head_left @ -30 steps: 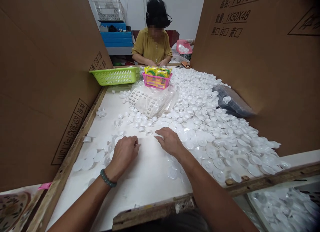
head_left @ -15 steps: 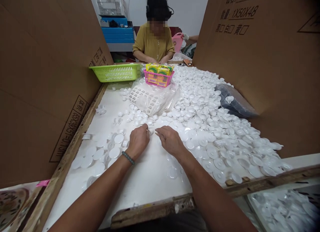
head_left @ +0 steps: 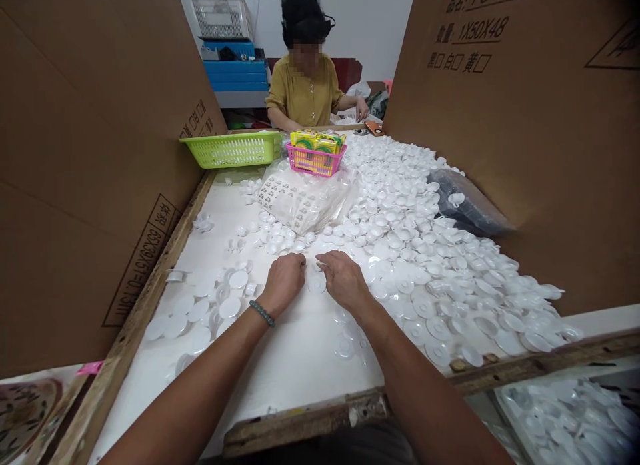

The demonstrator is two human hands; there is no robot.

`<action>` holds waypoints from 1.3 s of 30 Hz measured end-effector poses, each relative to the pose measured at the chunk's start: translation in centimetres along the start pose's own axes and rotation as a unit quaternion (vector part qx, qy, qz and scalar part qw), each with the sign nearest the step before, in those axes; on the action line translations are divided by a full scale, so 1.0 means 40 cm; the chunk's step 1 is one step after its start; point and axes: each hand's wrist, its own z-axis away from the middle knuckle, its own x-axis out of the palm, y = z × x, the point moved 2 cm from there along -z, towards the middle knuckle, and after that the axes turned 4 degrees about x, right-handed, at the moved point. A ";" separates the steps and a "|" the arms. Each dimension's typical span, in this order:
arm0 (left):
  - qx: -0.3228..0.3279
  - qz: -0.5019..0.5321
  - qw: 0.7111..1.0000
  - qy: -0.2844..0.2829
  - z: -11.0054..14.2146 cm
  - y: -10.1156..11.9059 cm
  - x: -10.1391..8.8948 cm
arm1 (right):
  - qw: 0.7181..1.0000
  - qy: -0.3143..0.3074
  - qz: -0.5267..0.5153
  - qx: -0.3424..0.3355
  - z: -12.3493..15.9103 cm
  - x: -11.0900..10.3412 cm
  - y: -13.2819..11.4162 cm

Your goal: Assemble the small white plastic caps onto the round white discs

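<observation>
My left hand [head_left: 285, 278], with a bead bracelet [head_left: 262, 312] on its wrist, is closed low over the white table [head_left: 295, 358]. Anything in its fingers is hidden. Facing it, my right hand [head_left: 344, 279] has thumb and forefinger drawn together in a pinch; what lies between them is too small to make out. A thin clear plastic disc [head_left: 316, 284] lies on the table between the two hands. To the left spread several round white plastic caps [head_left: 230, 307]. On the right, a broad heap of white plastic pieces [head_left: 400, 225] reaches past my right forearm.
Cardboard walls [head_left: 100, 118] flank the table, which has a wooden edge [head_left: 310, 421]. Ahead lie a printed plastic bag [head_left: 300, 198], a pink basket [head_left: 315, 163] of yellow packets and a green basket [head_left: 235, 151]. A person [head_left: 305, 85] sits opposite.
Both hands have shifted slightly, my left one to the right and closer to the right one. A clear disc now shows between them. The person opposite has moved one arm out sideways.
</observation>
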 end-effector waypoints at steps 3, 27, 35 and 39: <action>-0.022 0.038 0.999 0.024 0.016 -0.004 -0.003 | 0.999 -0.028 0.027 0.023 0.001 0.002 0.010; -0.008 0.212 0.977 0.028 0.092 0.012 0.045 | 0.998 -0.050 -0.012 -0.034 0.006 -0.009 0.000; -0.012 0.195 0.980 0.037 0.083 0.007 0.059 | 0.992 -0.119 0.026 -0.035 0.024 -0.010 -0.022; -0.010 0.181 0.983 0.029 0.085 0.014 0.057 | 0.985 -0.155 0.080 -0.017 0.028 -0.022 -0.036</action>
